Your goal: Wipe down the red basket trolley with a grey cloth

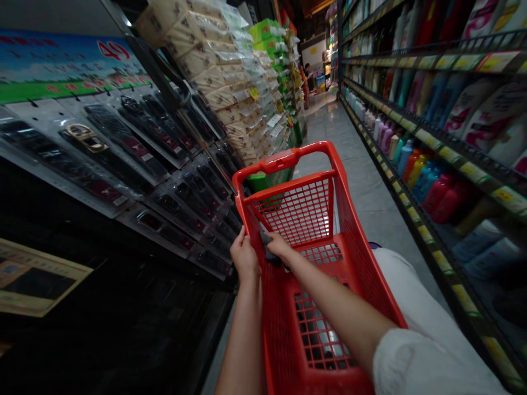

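A red plastic shopping cart [364,263] with grid panels stands in front of me, tilted in view. My left hand [246,257] is closed at the outer side of its left wall, thumb and fingers by the rim. Inside the cart, my right hand [278,246] reaches to the same wall, its fingers closed on a dark grey object [269,255] whose kind I cannot make out. The two hands lie on opposite sides of the wall. My right forearm crosses over the basket, hiding part of its grid floor.
Packaged belts [132,148] hang on a rack close on the left. Stacked tissue packs [230,82] rise beyond it. Shelves of bottles [424,170] line the right side. Between them runs a grey tiled aisle [358,181], with a person [308,74] far along it.
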Tool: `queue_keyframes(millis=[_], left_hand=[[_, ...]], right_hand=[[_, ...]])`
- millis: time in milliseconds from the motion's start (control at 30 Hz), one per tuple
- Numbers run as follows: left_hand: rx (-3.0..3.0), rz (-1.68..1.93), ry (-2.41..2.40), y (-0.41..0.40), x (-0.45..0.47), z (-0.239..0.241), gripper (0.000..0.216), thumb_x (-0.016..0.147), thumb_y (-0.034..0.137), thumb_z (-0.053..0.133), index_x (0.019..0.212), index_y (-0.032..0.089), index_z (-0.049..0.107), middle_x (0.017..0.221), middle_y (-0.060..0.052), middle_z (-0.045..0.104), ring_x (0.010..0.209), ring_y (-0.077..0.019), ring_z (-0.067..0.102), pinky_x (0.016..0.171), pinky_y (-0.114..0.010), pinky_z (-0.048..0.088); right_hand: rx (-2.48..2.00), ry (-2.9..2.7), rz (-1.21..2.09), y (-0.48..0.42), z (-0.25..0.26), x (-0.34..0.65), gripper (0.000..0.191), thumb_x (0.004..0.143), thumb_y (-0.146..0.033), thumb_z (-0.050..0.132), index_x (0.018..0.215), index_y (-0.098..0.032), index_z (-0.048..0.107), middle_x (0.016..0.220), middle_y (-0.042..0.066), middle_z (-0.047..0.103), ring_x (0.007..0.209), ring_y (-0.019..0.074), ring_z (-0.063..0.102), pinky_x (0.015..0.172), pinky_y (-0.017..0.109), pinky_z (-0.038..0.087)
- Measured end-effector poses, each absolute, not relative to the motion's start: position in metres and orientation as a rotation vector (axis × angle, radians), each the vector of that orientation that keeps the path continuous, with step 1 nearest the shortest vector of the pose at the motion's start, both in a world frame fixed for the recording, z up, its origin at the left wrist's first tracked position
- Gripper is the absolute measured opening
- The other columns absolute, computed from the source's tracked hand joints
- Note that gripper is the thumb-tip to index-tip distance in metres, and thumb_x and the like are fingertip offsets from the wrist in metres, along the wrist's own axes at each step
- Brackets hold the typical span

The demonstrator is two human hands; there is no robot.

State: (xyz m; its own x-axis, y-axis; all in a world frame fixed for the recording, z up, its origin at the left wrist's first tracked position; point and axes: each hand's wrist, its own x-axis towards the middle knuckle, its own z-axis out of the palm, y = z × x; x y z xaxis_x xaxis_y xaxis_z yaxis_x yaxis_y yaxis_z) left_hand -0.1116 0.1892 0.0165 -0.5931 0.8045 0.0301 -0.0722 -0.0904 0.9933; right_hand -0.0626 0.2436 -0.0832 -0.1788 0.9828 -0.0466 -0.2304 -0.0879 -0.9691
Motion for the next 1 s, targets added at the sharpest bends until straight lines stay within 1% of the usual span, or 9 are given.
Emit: queue_keyframes(millis=[100,233,400,467,567,733,800,900,1000], left_hand=[[0.819,1.797,1.498,0.195,-0.112,0.015,0.038,0.082,0.010,0.053,0.117,0.010,0.069,0.113,-0.012,0.073,0.097,-0.0176,0.070,0.099,-0.037,0.050],[0.857,1.833,1.412,0.198,-0.114,0.012,0.037,0.091,0.028,0.050,0.112,0.004,0.070,0.112,-0.017,0.072,0.100,-0.0201,0.070,0.098,-0.035,0.050],[0.803,1.773,1.391,0.196,-0.116,0.010,0.052,0.097,0.042,0.039,0.123,0.005,0.065,0.114,-0.020,0.071,0.097,-0.0227,0.071,0.093,-0.039,0.052],[0.802,1.773,1.372,0.196,-0.116,0.009,0.053,0.097,0.045,0.040,0.124,0.006,0.064,0.114,-0.020,0.071,0.098,-0.0223,0.071,0.094,-0.038,0.052],[0.859,1.807,1.366,0.197,-0.118,0.006,0.053,0.096,0.046,0.043,0.123,0.006,0.064,0.119,-0.020,0.069,0.104,-0.0219,0.069,0.098,-0.037,0.049],[0.880,1.761,1.430,0.196,-0.119,0.008,0.056,0.098,0.043,0.034,0.125,0.004,0.063,0.121,-0.021,0.068,0.104,-0.0232,0.069,0.096,-0.038,0.051],[0.888,1.757,1.450,0.195,-0.118,0.010,0.057,0.099,0.042,0.029,0.126,0.004,0.062,0.121,-0.021,0.068,0.103,-0.0229,0.069,0.094,-0.036,0.052],[0.914,1.757,1.459,0.193,-0.117,0.010,0.058,0.099,0.043,0.028,0.127,0.004,0.062,0.120,-0.021,0.068,0.101,-0.0222,0.070,0.091,-0.035,0.053],[0.980,1.739,1.479,0.192,-0.118,0.007,0.059,0.098,0.045,0.028,0.127,0.006,0.062,0.118,-0.020,0.069,0.100,-0.0221,0.070,0.090,-0.036,0.054]], right_hand=[[-0.915,-1.242,1.315,0.254,-0.047,-0.058,0.056,0.062,-0.002,0.048,0.111,-0.016,0.069,0.105,0.002,0.072,0.100,0.0214,0.066,0.093,0.034,0.051],[-0.918,-1.437,1.021,0.224,-0.036,-0.051,0.074,0.060,-0.001,0.051,0.131,-0.019,0.060,0.124,0.006,0.062,0.121,0.0242,0.054,0.109,0.037,0.040],[-0.913,-1.600,1.028,0.140,-0.086,-0.041,0.089,0.059,-0.001,0.051,0.145,-0.024,0.045,0.132,0.008,0.053,0.125,0.0230,0.050,0.111,0.038,0.039],[-0.921,-1.608,1.066,0.131,-0.093,-0.038,0.089,0.058,0.000,0.050,0.144,-0.025,0.048,0.127,0.007,0.055,0.121,0.0219,0.052,0.110,0.038,0.039],[-0.935,-1.615,1.047,0.148,-0.075,-0.033,0.083,0.062,0.000,0.048,0.141,-0.022,0.051,0.126,0.008,0.056,0.122,0.0217,0.052,0.112,0.039,0.037],[-1.066,-1.839,1.043,0.131,-0.052,-0.028,0.095,0.065,0.000,0.049,0.154,-0.022,0.025,0.150,0.010,0.035,0.137,0.0239,0.038,0.114,0.040,0.033],[-1.257,-1.907,1.139,0.103,-0.061,-0.030,0.101,0.064,-0.001,0.053,0.156,-0.023,0.018,0.151,0.013,0.033,0.133,0.0275,0.043,0.111,0.042,0.037],[-1.415,-1.823,1.335,0.086,-0.066,-0.032,0.096,0.064,-0.002,0.054,0.154,-0.018,0.025,0.142,0.016,0.044,0.124,0.0290,0.052,0.104,0.041,0.044],[-1.255,-1.688,1.300,0.107,-0.052,-0.028,0.082,0.067,-0.002,0.050,0.148,-0.013,0.039,0.132,0.014,0.053,0.124,0.0249,0.052,0.106,0.036,0.043]])
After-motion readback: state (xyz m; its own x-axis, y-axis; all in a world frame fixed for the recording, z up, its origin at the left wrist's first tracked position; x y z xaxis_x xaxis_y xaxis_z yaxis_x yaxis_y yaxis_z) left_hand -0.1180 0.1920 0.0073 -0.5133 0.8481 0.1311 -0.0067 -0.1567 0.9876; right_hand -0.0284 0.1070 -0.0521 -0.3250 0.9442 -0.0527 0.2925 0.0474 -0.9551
